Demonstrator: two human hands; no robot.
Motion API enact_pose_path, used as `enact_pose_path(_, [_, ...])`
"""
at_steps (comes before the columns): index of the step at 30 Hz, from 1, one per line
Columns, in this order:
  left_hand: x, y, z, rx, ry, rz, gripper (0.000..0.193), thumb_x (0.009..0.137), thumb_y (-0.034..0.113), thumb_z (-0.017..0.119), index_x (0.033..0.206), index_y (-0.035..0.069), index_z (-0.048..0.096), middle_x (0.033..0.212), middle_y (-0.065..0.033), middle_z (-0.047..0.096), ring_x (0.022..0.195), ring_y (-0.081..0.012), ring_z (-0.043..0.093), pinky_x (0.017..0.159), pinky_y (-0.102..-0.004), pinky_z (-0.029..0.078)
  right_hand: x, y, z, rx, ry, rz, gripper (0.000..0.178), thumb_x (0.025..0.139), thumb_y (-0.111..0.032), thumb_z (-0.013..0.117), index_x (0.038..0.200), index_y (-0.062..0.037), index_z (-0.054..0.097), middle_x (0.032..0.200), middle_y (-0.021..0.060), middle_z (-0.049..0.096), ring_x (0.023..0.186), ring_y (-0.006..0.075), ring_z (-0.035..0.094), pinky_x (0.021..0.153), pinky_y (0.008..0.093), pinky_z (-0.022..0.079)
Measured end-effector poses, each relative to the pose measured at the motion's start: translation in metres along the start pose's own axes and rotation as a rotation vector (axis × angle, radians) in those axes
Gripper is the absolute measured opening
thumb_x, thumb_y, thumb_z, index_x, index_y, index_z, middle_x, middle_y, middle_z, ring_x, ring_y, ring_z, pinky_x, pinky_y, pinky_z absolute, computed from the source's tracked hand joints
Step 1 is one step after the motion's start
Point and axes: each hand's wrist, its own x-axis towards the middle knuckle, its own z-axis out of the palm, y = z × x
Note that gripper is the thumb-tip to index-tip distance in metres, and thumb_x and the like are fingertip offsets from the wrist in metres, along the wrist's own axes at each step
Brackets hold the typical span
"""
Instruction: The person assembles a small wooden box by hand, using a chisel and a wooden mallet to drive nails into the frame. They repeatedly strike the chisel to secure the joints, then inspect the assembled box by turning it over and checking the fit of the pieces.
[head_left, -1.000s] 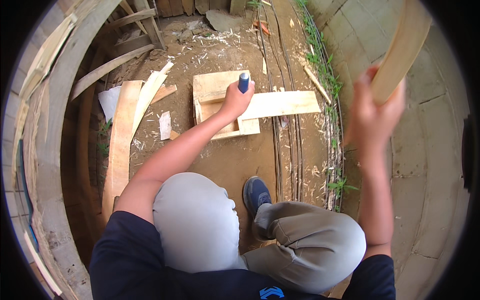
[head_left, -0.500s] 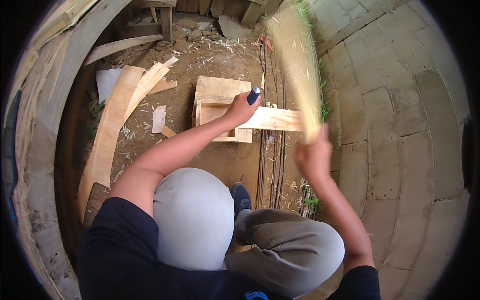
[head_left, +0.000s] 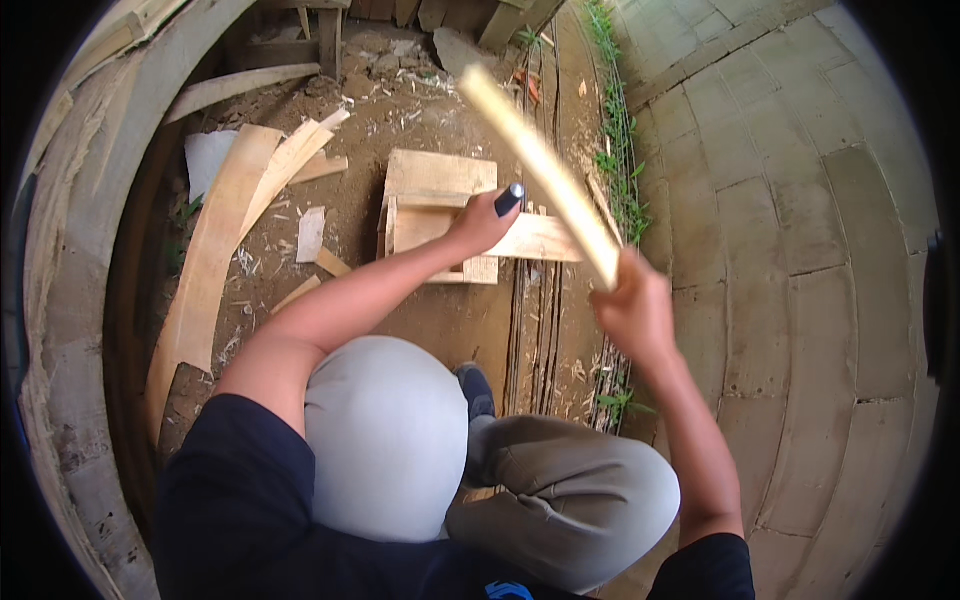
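Observation:
My left hand point(head_left: 478, 224) is closed round the dark blue handle of a chisel point(head_left: 510, 199), whose metal cap points up; its blade is hidden. Under that hand, a pale plank point(head_left: 540, 240) juts out to the right from a low wooden box-like block point(head_left: 440, 172). My right hand point(head_left: 637, 303) grips the near end of a long wooden stick point(head_left: 545, 165). Slightly blurred, the stick slants up and leftward, its far end beyond the chisel and apart from it.
Curved boards point(head_left: 225, 250) lie on the dirt at left, among shavings and offcuts. Thin dark rods point(head_left: 525, 330) run along the ground right of the block. A block wall point(head_left: 780, 280) rises at right; a thick weathered beam point(head_left: 75, 330) borders the left.
The stick in my right hand has swung leftward, from nearly upright in the picture to a slant across the area beyond the chisel. My left hand stays on the chisel at the plank.

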Motion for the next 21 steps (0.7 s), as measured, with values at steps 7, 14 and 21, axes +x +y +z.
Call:
enact_pose_path(7, [-0.002, -0.003, 0.002, 0.013, -0.011, 0.083, 0.028, 0.099, 0.025, 0.059, 0.088, -0.001, 0.057, 0.072, -0.0083, 0.058, 0.070, -0.0157, 0.054, 0.068, -0.0366, 0.045, -0.012, 0.009, 0.038, -0.136, -0.044, 0.211, 0.028, 0.082, -0.001, 0.065, 0.107, -0.0008, 0.052, 0.086, 0.0269, 0.069, 0.079, 0.0345, 0.073, 0.071, 0.0425, 0.059])
enact_pose_path(14, [-0.009, 0.007, -0.003, 0.076, -0.017, 0.063, 0.032, 0.099, 0.027, 0.058, 0.085, -0.002, 0.057, 0.072, -0.0088, 0.059, 0.068, -0.0168, 0.054, 0.066, -0.0377, 0.044, 0.005, 0.008, 0.009, 0.139, 0.483, -0.109, 0.019, 0.083, 0.003, 0.060, 0.101, 0.0001, 0.054, 0.081, 0.0227, 0.071, 0.073, 0.0292, 0.073, 0.060, 0.0411, 0.058])
enact_pose_path(21, [0.000, -0.008, -0.004, 0.067, -0.022, 0.066, 0.032, 0.099, 0.027, 0.059, 0.084, -0.001, 0.056, 0.070, -0.0077, 0.058, 0.064, -0.0186, 0.053, 0.064, -0.0375, 0.044, 0.009, -0.018, -0.022, 0.087, 0.213, -0.046, 0.022, 0.083, 0.003, 0.062, 0.103, 0.0010, 0.052, 0.083, 0.0264, 0.069, 0.074, 0.0325, 0.074, 0.062, 0.0422, 0.059])
